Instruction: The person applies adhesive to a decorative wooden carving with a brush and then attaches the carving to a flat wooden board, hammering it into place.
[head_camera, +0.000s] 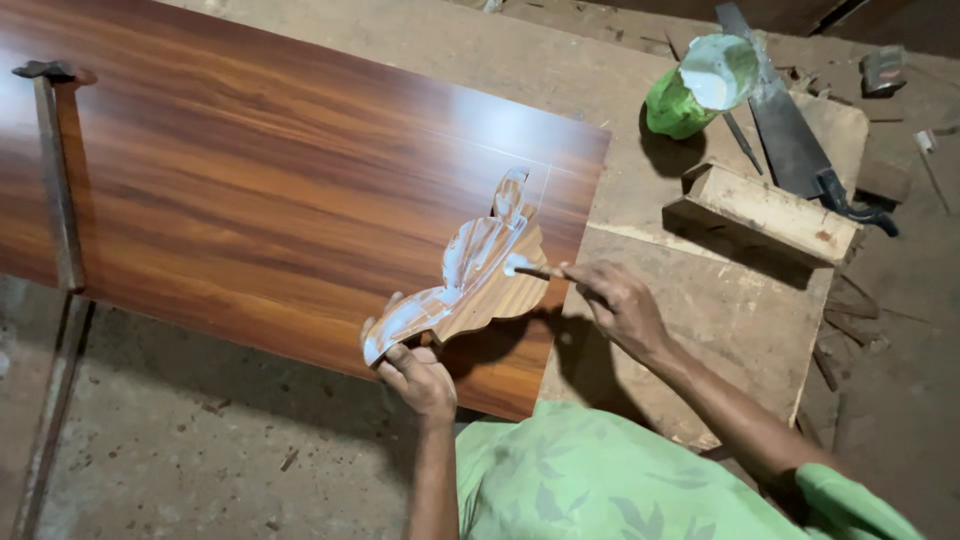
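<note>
Green leaf-print shirt (600, 480) is filling the bottom edge, person leaning over the work. Left hand (418, 375) is gripping the lower end of a scroll-cut wooden bracket (480, 285), fingers closed around it, propping it tilted on the near corner of a glossy wood-grain board (270, 190), likely so the face stays up and steady. Right hand (620, 300) is pinching a thin stick (540, 271), tip touching the bracket's middle, where white glue (470, 255) is being spread along the face. Board is lying across a rough bench (700, 300) and overhanging the floor, with a metal bar clamp (55, 170) sitting on its far left end. Past the right hand: a wooden block (765, 210), a handsaw (790, 130), and a green tub with a white lid (700, 85), probably the glue, parked within reach. Sawdust and scraps are littering the floor.
</note>
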